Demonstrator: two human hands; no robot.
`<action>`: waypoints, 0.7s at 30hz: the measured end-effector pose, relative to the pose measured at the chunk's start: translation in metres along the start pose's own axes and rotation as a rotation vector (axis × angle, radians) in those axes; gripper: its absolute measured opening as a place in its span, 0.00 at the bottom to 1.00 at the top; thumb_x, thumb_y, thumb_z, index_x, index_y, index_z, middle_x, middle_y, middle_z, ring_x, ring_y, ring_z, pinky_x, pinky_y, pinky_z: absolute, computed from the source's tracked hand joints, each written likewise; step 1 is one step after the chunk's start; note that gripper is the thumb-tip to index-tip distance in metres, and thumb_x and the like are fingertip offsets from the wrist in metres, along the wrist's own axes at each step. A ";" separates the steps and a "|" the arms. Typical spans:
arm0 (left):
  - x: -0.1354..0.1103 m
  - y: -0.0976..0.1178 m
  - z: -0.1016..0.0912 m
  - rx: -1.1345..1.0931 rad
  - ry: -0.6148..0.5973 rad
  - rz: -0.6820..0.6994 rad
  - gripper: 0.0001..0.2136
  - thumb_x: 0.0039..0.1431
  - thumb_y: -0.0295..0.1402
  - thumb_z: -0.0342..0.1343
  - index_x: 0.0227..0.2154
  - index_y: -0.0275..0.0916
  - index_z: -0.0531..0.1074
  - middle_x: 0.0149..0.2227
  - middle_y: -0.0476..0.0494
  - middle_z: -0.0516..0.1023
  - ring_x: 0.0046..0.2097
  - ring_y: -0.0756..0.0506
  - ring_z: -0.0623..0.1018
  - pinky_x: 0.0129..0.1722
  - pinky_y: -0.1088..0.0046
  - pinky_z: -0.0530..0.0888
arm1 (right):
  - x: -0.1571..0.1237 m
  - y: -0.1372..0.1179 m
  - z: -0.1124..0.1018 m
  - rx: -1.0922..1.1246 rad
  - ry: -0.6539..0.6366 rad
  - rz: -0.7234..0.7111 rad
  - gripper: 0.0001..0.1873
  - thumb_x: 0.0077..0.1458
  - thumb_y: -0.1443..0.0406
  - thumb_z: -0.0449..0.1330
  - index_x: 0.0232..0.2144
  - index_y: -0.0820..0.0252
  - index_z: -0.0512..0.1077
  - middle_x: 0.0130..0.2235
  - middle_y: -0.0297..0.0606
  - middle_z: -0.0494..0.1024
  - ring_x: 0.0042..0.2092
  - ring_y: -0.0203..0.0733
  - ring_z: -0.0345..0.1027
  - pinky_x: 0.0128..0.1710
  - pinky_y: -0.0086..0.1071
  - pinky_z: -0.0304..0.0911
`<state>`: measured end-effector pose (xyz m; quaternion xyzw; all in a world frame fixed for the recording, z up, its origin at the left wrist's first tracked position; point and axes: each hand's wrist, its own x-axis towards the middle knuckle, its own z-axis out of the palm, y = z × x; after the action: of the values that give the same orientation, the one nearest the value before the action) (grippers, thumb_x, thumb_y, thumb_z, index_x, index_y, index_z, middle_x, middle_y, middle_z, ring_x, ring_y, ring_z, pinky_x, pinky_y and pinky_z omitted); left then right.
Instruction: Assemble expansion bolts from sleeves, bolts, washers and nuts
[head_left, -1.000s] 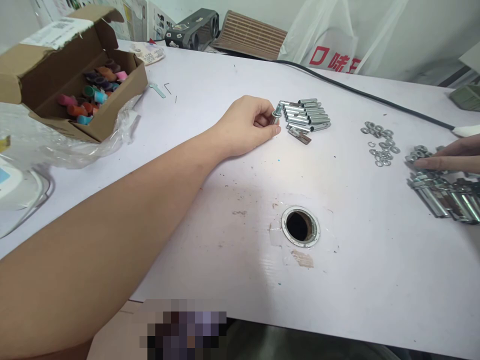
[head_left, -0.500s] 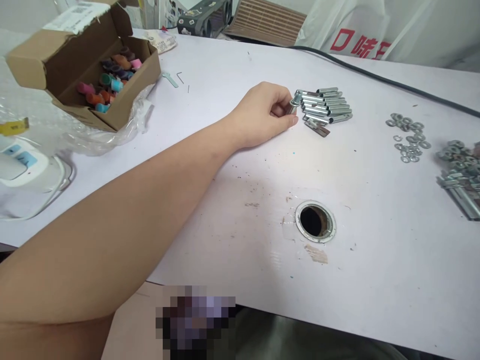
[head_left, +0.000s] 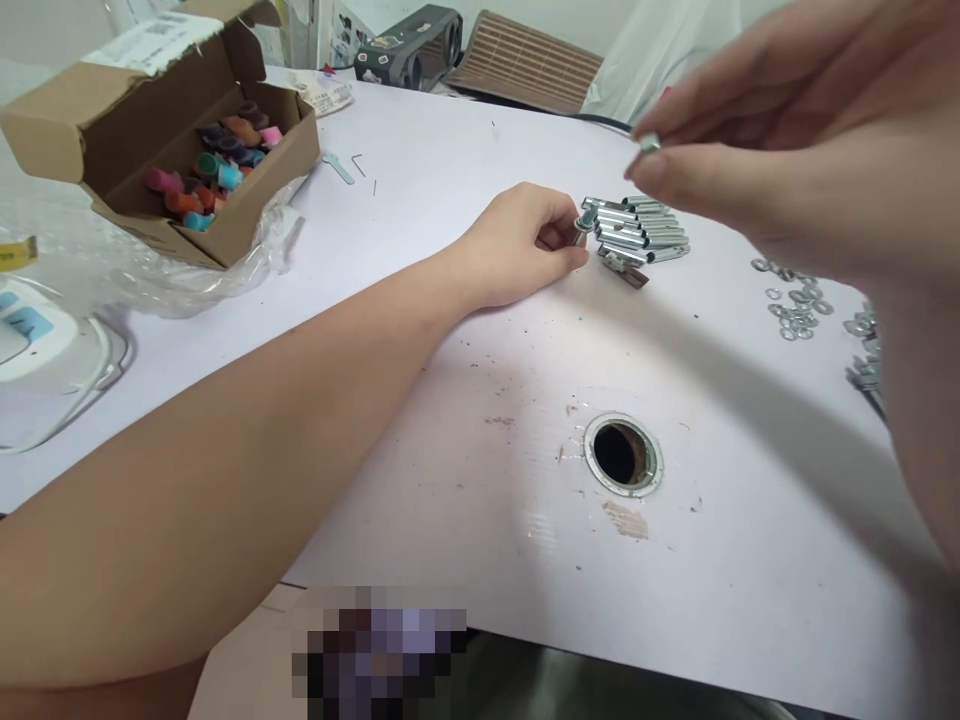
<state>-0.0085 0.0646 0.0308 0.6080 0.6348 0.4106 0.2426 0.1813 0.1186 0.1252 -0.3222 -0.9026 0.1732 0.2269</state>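
My left hand (head_left: 525,245) rests on the white table (head_left: 465,330), fingers closed on a small metal bolt (head_left: 580,228) held upright beside a stack of silver metal sleeves (head_left: 637,228). My right hand (head_left: 795,150) is raised close to the camera at the upper right. Its thumb and fingers pinch a small silver nut (head_left: 648,144) above the sleeves. A brown metal piece (head_left: 624,270) lies just in front of the stack.
An open cardboard box (head_left: 150,130) with coloured caps stands at the far left on clear plastic wrap. Several washers (head_left: 796,310) and more bolts (head_left: 866,370) lie at the right. A round metal-rimmed hole (head_left: 622,455) sits mid-table. A black cable runs along the back.
My right hand has come up from the right edge into view near the camera, pinching a small nut. My left hand has stayed by the sleeves with the bolt.
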 end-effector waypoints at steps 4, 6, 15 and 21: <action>-0.002 0.000 -0.003 0.027 -0.006 0.050 0.05 0.56 0.26 0.63 0.28 0.40 0.74 0.32 0.47 0.76 0.39 0.44 0.76 0.44 0.64 0.70 | 0.019 -0.006 0.024 -0.215 -0.119 -0.221 0.10 0.58 0.72 0.70 0.39 0.54 0.87 0.31 0.32 0.82 0.37 0.41 0.80 0.38 0.37 0.77; -0.002 0.000 -0.004 0.045 -0.007 0.057 0.05 0.55 0.25 0.62 0.27 0.41 0.73 0.31 0.47 0.76 0.40 0.44 0.75 0.43 0.64 0.70 | 0.019 -0.004 0.031 -0.283 -0.189 -0.263 0.11 0.55 0.73 0.70 0.37 0.53 0.87 0.30 0.31 0.83 0.35 0.42 0.78 0.36 0.38 0.74; 0.001 0.001 0.000 -0.029 -0.013 0.029 0.07 0.59 0.24 0.63 0.29 0.40 0.72 0.30 0.48 0.75 0.35 0.48 0.74 0.43 0.66 0.71 | 0.011 -0.008 0.020 -0.358 -0.021 -0.113 0.15 0.63 0.70 0.64 0.46 0.51 0.88 0.37 0.37 0.84 0.43 0.49 0.79 0.44 0.46 0.72; 0.000 0.003 -0.001 -0.057 -0.016 0.011 0.09 0.56 0.22 0.65 0.27 0.39 0.70 0.28 0.50 0.73 0.35 0.49 0.74 0.42 0.68 0.70 | 0.024 0.013 0.034 -0.280 -0.109 -0.204 0.18 0.61 0.74 0.63 0.45 0.51 0.88 0.35 0.35 0.85 0.41 0.48 0.80 0.44 0.44 0.71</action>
<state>-0.0072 0.0640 0.0333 0.6075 0.6175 0.4252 0.2625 0.1541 0.1384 0.0978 -0.2474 -0.9569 0.0390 0.1468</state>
